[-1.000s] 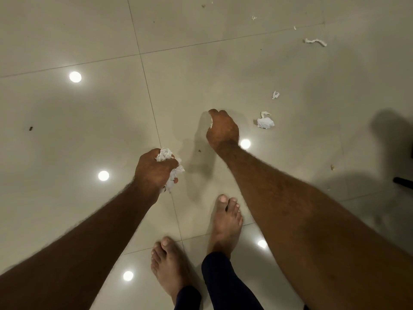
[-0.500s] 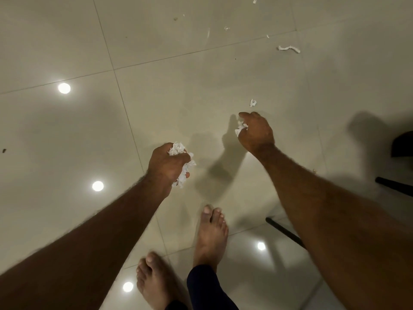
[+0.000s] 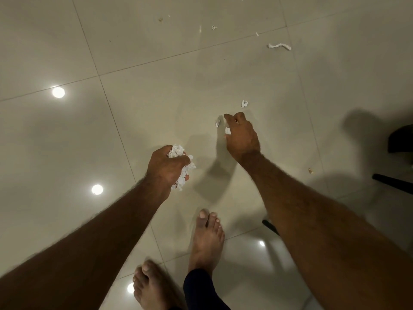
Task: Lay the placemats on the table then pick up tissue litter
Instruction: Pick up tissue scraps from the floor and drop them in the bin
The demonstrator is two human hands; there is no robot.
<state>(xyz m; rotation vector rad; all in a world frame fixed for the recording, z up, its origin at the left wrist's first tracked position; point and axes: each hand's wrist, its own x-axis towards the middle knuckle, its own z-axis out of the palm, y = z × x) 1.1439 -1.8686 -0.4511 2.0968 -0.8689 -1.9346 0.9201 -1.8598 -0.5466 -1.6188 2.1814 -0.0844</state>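
Bare hairy forearms [image 3: 93, 240], bare feet [image 3: 206, 238], dark navy trouser leg [image 3: 201, 291].

The left hand [image 3: 166, 168] is fisted around a wad of tissue [image 3: 181, 168]; most of the wad is buried behind the fingers, only its frills showing. Under the right hand [image 3: 242, 137], white scraps [image 3: 228, 130] peek out just below the fingertips, and whether the fingers pinch them cannot be told. Far beyond the fingers, specks [image 3: 214, 27] are too small to identify. A dark object [image 3: 401, 139] is cut off by the right edge. The near foot [image 3: 154, 285] is blurred and cropped at the bottom.
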